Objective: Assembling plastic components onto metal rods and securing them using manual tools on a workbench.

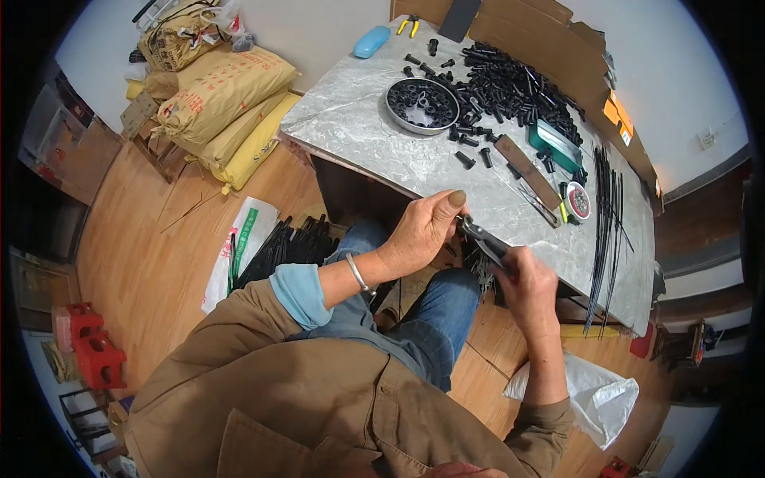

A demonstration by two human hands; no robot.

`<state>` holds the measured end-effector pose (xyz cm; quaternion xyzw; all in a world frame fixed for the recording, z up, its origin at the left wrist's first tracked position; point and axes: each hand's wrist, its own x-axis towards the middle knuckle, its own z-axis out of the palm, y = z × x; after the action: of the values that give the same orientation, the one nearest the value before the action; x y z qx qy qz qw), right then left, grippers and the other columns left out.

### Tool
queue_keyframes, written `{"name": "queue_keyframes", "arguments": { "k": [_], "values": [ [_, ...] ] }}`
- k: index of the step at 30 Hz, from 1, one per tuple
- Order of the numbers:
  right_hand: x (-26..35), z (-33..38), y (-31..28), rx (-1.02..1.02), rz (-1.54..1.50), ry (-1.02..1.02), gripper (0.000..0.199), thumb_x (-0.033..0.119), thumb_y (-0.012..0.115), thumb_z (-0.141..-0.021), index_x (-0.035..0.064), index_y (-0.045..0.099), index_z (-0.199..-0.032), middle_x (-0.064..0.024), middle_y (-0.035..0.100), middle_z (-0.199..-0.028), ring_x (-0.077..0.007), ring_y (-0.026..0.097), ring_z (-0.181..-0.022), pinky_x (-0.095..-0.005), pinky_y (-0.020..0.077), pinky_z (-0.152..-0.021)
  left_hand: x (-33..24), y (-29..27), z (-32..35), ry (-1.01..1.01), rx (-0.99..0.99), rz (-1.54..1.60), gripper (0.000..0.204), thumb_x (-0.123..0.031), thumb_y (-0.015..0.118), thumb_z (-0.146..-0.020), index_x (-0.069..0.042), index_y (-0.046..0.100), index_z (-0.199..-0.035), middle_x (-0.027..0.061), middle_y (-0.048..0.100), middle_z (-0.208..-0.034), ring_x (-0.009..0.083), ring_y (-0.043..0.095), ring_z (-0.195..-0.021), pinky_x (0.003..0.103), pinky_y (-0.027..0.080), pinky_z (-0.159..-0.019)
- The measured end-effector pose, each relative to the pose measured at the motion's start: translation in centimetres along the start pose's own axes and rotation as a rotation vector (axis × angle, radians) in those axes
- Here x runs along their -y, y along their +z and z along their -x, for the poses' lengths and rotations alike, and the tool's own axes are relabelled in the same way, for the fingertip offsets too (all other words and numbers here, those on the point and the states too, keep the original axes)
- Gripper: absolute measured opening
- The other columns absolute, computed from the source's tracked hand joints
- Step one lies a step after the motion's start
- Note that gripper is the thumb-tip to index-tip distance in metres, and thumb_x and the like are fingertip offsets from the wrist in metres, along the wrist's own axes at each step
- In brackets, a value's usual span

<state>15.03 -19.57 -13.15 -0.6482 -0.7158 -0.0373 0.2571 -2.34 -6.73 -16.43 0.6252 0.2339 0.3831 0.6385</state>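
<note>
My right hand [532, 291] grips a dark, plier-like tool [488, 243] by its lower end, with the tool slanting up to the left. Its metal tip meets the fingers of my left hand [421, 233], which are closed with the thumb on top. What they pinch is too small and hidden to make out. Both hands are over my lap at the table's near edge. Beyond them, on the grey marbled table [351, 119], a round metal bowl [421, 130] holds small black rings and clear pieces. A heap of black plastic fittings [518, 84] spreads behind it.
At the right lie a wooden-handled bar [527, 171], a teal box [555, 146], a small bowl of red bits [578, 201] and long black strips [607, 231]. Yellow pliers [409, 26] and a blue case [371, 41] lie farther back. Stacked sacks [231, 95] stand left.
</note>
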Motion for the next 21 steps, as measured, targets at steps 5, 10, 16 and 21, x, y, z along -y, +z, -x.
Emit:
{"name": "queue_keyframes", "arguments": {
  "k": [5,10,16,21],
  "values": [
    [3.6,3.2,1.5,0.609,-1.847,0.915,0.027,0.014,0.068,-0.082,0.0089,0.043,-0.09,-0.0048,0.053,-0.058,-0.017,0.047,-0.036,-0.0307,0.0403,-0.033,0.3,0.0,0.2,0.043,0.038,-0.092,0.064,-0.057,0.034,-0.096,0.0,0.057,-0.08,0.0005,0.045,-0.061,0.0065,0.045,-0.057,0.024,0.04,-0.053],
    [3.3,0.8,0.3,0.642,-0.781,0.398,0.023,0.011,0.06,-0.079,0.0045,0.045,-0.095,-0.0051,0.054,-0.072,-0.0127,0.051,-0.051,-0.0266,0.0439,-0.046,-0.4,0.1,1.3,-0.124,0.132,0.091,0.069,-0.061,0.029,-0.095,-0.001,0.06,-0.079,-0.0014,0.045,-0.06,0.0054,0.044,-0.056,0.022,0.037,-0.052],
    [3.3,2.4,0.6,0.42,-0.902,0.509,0.024,0.017,0.054,-0.091,-0.003,0.054,-0.104,-0.0115,0.061,-0.077,-0.0154,0.054,-0.05,-0.0271,0.0482,-0.052,1.3,-0.6,0.9,0.071,-0.014,-0.037,0.074,-0.062,0.03,-0.094,0.001,0.061,-0.071,-0.0015,0.045,-0.053,0.005,0.041,-0.053,0.023,0.035,-0.049],
    [2.9,4.5,2.3,0.802,-1.665,0.735,0.026,0.022,0.064,-0.084,0.0034,0.045,-0.082,-0.0071,0.052,-0.055,-0.0166,0.052,-0.039,-0.0291,0.0434,-0.036,1.1,-0.2,1.8,0.009,-0.011,0.003,0.075,-0.061,0.032,-0.095,0.002,0.06,-0.066,0.0018,0.045,-0.051,0.0072,0.044,-0.053,0.026,0.037,-0.05]
  ]
}}
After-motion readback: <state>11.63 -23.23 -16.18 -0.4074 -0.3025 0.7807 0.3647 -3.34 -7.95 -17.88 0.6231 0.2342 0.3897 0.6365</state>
